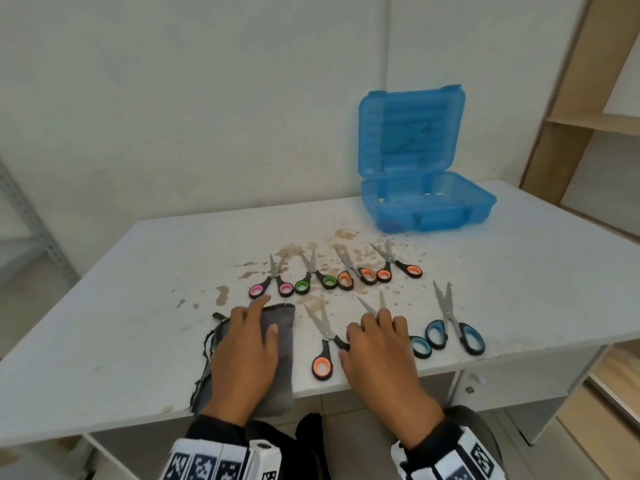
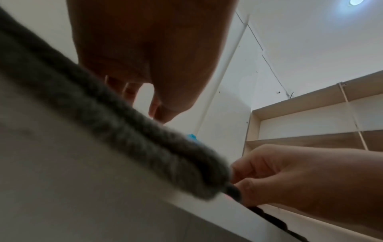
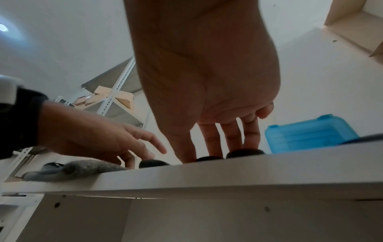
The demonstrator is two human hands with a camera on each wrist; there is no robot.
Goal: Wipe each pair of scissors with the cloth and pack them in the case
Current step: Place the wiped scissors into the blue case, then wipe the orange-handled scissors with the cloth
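Left hand flat on the grey cloth, fingers straight and relaxed, gripping nothing; cloth at the near edge of the white table, its frayed left border ragged, its near end reaching the table lip. Bare tabletop well to the left of the cloth. Beyond the cloth, a back row of four scissors: pink-handled pair, then green-handled pair, then two orange-handled pairs, all handles toward the person, blades pointing away and partly spread, lying on brown stains. Front row: orange-handled scissors just right of the cloth, long axis running away from the near edge, tips leaning left, one handle loop close to the table lip. Right hand spread over the next pair, fingers extended and loosely apart, thumb side touching the orange pair's upper handle; not closed round anything. Under that hand, a blue-handled pair, only one loop and the blade tips showing. Rightmost, another blue-handled pair, tips away, handles near the edge. Far right at the back, blue case with lid standing upright, well apart from the scissors, clear tabletop between. Wooden shelving beyond the table's right side.
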